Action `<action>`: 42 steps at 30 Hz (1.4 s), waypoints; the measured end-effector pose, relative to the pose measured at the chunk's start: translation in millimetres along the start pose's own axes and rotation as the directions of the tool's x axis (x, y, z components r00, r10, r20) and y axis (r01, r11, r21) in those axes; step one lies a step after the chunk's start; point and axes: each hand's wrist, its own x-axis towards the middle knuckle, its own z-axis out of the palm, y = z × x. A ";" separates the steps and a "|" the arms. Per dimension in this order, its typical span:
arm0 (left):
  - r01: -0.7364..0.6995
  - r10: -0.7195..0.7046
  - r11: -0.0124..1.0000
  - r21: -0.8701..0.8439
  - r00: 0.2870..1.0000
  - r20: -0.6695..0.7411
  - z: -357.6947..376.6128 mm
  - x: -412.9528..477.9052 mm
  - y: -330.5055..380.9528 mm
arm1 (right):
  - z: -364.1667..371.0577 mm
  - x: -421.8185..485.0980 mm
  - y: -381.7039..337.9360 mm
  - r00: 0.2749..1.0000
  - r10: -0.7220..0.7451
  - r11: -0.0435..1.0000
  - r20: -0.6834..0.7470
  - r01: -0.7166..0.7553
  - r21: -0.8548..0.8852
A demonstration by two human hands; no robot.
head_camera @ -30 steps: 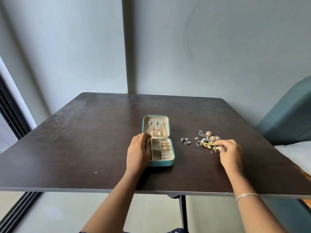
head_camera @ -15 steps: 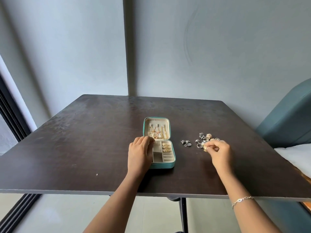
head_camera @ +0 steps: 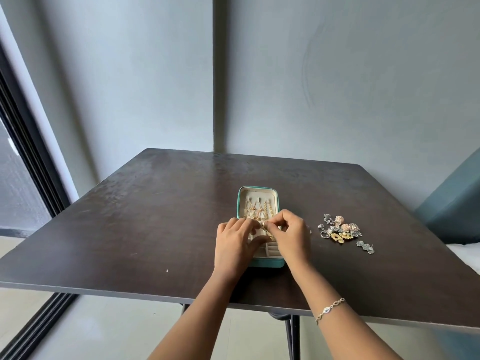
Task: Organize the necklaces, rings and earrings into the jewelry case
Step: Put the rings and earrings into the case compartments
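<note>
At frame centre, the right hand (head_camera: pixel 291 236) is pinching a small gold piece (head_camera: pixel 263 225) over the open jewelry case (head_camera: pixel 257 194). The left hand (head_camera: pixel 233 242) is resting on it, grip unclear, with loose jewelry (head_camera: pixel 340 229) lying to the right.

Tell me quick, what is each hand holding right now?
Left hand: on the jewelry case; grip cannot be told.
Right hand: pinches a small gold piece.

Dark table (head_camera: pixel 130 216), teal seat (head_camera: pixel 452 203)

Both hands — left hand (head_camera: pixel 235 240), right hand (head_camera: pixel 292 236) — pinch a ring (head_camera: pixel 264 225) over the jewelry case (head_camera: pixel 257 194)
</note>
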 end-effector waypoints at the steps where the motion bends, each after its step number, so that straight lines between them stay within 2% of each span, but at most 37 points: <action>1: -0.010 0.010 1.000 0.008 1.000 -0.013 0.1 -0.1 -0.1 | 1.3 -1.3 0.5 1.000 -0.010 1.000 0.001 0.010 0.002; 9: -0.040 0.035 0.996 -0.085 0.997 -0.064 0.7 -0.5 0.4 | -1.1 -3.2 7.6 0.996 -0.045 0.996 0.075 0.039 0.079; 18: -0.047 0.049 0.992 -0.121 0.999 0.009 2.0 -0.9 -0.8 | -9.5 -0.9 7.9 0.979 -0.083 0.995 0.185 0.091 -0.032; 27: -0.048 0.047 0.998 0.038 0.999 0.016 2.2 1.0 3.1 | -19.9 -2.2 -5.7 0.941 -0.223 0.971 0.255 0.236 -0.023; 34: 0.005 -0.001 0.994 -0.111 0.999 0.035 -3.7 -0.8 8.7 | -14.6 -2.0 -7.2 0.943 -0.195 0.973 0.268 0.221 -0.071; 42: 0.039 -0.024 0.980 -0.197 0.997 0.076 -8.5 -1.7 11.3 | -15.4 -1.1 -5.2 0.937 -0.154 0.978 0.312 0.189 -0.086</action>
